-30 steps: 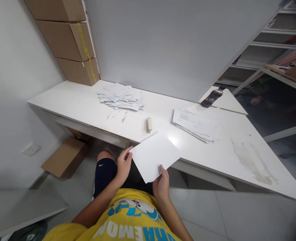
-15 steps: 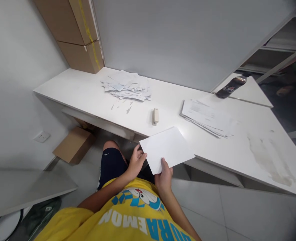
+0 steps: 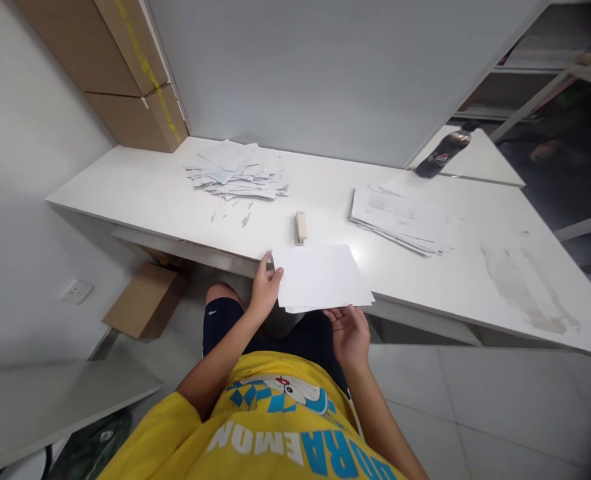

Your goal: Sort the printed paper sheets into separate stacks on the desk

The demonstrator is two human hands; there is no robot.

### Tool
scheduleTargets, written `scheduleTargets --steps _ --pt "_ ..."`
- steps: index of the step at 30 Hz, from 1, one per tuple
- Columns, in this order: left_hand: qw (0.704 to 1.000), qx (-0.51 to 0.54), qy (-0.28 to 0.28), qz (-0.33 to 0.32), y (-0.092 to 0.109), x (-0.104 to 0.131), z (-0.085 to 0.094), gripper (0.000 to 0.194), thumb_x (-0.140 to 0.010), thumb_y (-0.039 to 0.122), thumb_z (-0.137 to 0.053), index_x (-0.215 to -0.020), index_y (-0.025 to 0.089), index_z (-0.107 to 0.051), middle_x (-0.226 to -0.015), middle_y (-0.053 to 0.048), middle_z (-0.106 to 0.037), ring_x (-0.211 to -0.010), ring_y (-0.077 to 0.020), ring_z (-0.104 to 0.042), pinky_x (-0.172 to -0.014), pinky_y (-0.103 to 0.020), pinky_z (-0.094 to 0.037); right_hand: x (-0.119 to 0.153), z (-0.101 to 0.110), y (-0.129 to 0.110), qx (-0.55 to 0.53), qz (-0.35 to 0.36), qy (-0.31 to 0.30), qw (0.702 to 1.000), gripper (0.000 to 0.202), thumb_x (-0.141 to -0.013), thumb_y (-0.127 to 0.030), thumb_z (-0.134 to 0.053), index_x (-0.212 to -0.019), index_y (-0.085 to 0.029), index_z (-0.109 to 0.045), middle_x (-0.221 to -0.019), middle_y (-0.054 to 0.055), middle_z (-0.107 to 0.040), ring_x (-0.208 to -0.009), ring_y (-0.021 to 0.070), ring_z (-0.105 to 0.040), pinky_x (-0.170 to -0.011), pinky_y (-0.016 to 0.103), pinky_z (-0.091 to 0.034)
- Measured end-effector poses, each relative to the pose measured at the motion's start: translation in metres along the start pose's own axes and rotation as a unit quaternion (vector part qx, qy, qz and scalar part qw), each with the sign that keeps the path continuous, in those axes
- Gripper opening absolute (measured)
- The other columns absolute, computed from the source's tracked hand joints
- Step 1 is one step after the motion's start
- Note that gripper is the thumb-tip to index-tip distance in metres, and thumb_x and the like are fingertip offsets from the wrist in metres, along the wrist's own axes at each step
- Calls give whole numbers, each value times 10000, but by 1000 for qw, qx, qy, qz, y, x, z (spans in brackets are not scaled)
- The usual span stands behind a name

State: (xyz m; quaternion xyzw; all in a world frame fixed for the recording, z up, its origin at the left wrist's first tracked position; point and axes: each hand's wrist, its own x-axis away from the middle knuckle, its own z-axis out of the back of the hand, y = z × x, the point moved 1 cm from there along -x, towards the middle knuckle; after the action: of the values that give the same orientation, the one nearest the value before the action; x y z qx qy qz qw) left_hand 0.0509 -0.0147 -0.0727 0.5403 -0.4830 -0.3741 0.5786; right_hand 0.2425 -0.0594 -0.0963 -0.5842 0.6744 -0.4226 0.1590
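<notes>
Your left hand pinches white rectangular paper sheets; right hand loosely half-open at near edge. Tap edges level.

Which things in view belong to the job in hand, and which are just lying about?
Job, likely:
white sheets in left hand, right hand at lower edge
stapler
left paper pile
right paper pile

Apparently just lying about:
drink bottle
stacked cartons
floor carton
</notes>
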Motion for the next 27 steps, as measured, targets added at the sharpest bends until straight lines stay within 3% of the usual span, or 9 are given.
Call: scheduleTargets --steps 5,8,13,17,20,24,27 --pt "996 -64 -55 15 21 -36 -7 748 -863 242 -647 -1525 160 -307 -931 -50 -723 -835 -177 -667 -784 -275 -498 -20 -2 -11 37 -13 4 999 261 -609 -297 -795 -756 -183 -613 -701 -26 -690 -667 169 -710 -594 260 -539" --pt "992 -117 -44 -13 27 -56 -10 636 -858 195 -613 -1465 168 -424 -1005 -73 -722 -896 -191 -660 -801 -278 -489 -22 -7 -14 79 -1 2 997 243 -641 -338 -756 -771 -175 -632 -797 35 -743 -653 168 -697 -584 268 -522" --pt "976 -201 -55 -66 23 -72 -12 507 -779 98 -616 -1281 176 -614 -909 -43 -688 -677 -138 -614 -713 -264 -489 -8 -25 -28 216 -15 -108 970 222 -746 -357 -655 -765 -140 -695 -526 -1 -620 -432 98 -480 -448 225 -370" --pt "980 -182 -62 -58 20 -60 -13 528 -739 103 -653 -1263 169 -623 -911 -40 -660 -613 -107 -583 -647 -241 -491 -1 -54 -44 222 -12 -161 962 240 -785 -390 -634 -783 -162 -710 -532 -13 -597 -466 106 -472 -480 239 -378" --pt "988 -133 -57 -51 19 -40 -17 646 -732 117 -675 -1362 175 -543 -1005 -71 -652 -667 -115 -603 -643 -237 -505 -12 -73 -52 282 65 -154 945 213 -788 -384 -638 -834 -193 -722 -675 2 -669 -599 138 -560 -614 286 -465" --pt "996 -21 -67 -60 15 -12 -26 780 -748 172 -722 -1461 238 -414 -1257 -115 -583 -906 -170 -657 -763 -273 -546 -41 -89 -53 376 204 -188 884 189 -779 -321 -654 -931 -243 -734 -1029 31 -719 -1011 231 -620 -958 426 -456" --pt "997 -1 -33 -77 9 -1 -31 660 -811 212 -694 -1424 248 -451 -1357 -123 -537 -1049 -199 -637 -911 -335 -527 -66 -99 -48 419 271 -250 830 286 -808 -264 -611 -1078 -269 -703 -1236 30 -672 -1223 255 -539 -1093 486 -362"
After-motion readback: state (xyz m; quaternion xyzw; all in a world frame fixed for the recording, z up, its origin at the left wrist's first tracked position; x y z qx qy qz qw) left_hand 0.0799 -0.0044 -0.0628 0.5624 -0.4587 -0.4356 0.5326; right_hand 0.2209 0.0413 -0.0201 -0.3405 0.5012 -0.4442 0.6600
